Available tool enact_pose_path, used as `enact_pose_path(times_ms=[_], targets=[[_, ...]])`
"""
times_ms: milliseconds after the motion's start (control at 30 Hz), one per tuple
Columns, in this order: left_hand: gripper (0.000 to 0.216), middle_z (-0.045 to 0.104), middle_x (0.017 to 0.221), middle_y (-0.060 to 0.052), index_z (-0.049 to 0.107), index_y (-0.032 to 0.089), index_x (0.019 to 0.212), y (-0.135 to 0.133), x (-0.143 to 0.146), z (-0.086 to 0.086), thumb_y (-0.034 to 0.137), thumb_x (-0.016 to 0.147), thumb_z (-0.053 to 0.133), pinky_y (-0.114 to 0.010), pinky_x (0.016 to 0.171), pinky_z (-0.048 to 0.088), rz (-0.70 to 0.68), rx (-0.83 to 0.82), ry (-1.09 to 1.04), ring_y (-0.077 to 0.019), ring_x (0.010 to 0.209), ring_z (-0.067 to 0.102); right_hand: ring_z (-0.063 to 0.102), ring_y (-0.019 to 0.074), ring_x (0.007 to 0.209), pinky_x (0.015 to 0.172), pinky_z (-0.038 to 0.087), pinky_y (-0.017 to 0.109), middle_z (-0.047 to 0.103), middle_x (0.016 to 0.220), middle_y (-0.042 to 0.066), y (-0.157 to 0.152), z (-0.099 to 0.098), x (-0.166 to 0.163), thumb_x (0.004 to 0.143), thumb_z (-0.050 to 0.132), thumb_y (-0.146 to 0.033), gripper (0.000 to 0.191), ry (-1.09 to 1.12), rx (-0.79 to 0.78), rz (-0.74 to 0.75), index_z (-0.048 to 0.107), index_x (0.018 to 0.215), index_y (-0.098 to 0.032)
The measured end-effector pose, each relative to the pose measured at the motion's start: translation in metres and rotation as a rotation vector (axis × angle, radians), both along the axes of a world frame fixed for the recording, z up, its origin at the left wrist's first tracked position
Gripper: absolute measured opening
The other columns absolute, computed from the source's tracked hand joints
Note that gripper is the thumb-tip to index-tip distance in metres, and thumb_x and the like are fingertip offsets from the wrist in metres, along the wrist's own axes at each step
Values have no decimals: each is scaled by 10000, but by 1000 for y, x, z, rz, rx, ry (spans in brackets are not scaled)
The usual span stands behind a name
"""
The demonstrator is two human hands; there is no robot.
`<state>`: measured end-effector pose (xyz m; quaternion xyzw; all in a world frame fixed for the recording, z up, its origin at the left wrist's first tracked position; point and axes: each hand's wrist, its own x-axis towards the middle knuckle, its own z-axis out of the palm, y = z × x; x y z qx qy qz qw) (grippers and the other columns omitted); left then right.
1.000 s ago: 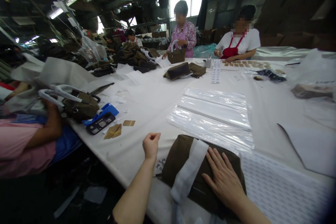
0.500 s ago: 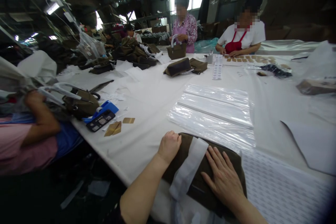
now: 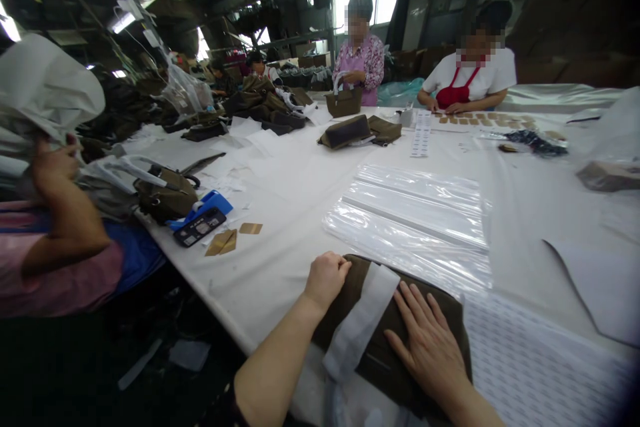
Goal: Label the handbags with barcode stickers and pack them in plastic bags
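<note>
A dark olive bag (image 3: 374, 359) lies flat on the table in front of me. Across it runs a white wrapping strip (image 3: 361, 323), and pale wrapped material trails below its near edge. My left hand (image 3: 325, 280) is closed at the bag's far left corner, its fingers curled on the edge. My right hand (image 3: 427, 340) rests flat on the bag's right half with fingers spread, just right of the strip. Parts of the bag are hidden under both hands.
Clear plastic sleeves (image 3: 410, 220) lie beyond the bag, with a printed sheet (image 3: 530, 360) to its right. Left are a phone (image 3: 200, 227), brown cards (image 3: 221, 242) and another olive bag (image 3: 167, 195). A co-worker's arm (image 3: 70, 213) is at far left; two people work across the table.
The whole view has shifted slightly. At far left, the co-worker's hand and the pale sheeting have risen. My two hands keep nearly the same places on the bag.
</note>
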<state>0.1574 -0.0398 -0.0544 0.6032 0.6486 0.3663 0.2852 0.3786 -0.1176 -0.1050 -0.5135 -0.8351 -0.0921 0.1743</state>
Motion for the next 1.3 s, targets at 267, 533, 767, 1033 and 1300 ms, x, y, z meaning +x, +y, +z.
enact_pose_path(times_ms=[267,533,767,1033,1300], targets=[[376,583,545,-1,668,95,744,15,-45,-17,456,736,564,-234,531,426,284,19,-189,-114,507,509,238,282,1334,1085,205,501,303,1440,109,2,0,1,825,468,-472,694,45,-20,12,261,1393,-130],[510,645,912,-51,574,170,1064,30,-99,-10,335,599,705,-282,633,505,510,197,-165,-170,705,622,281,243,1321,1036,361,434,330,1428,87,-8,18,28,879,426,-319,490,476,-183,54,331,1342,-193],[383,672,1029,-76,606,172,1064,111,-31,-4,434,858,418,-316,861,477,-264,138,364,-215,954,627,283,213,1317,1080,290,396,353,1405,119,96,10,88,861,385,-184,505,552,-39,-236,305,1356,-131],[842,585,1224,-91,515,193,1234,173,38,-42,482,492,788,-308,921,438,-907,-71,613,-260,1095,563,616,189,790,867,417,356,660,748,52,189,11,94,750,489,-107,244,-92,-479,-53,668,892,-194],[200,679,926,-89,649,190,906,188,21,-37,239,870,458,-330,795,443,-728,-4,750,-240,908,619,599,178,785,654,397,255,650,837,50,174,46,128,853,475,-237,148,-93,-574,-127,618,826,-208]])
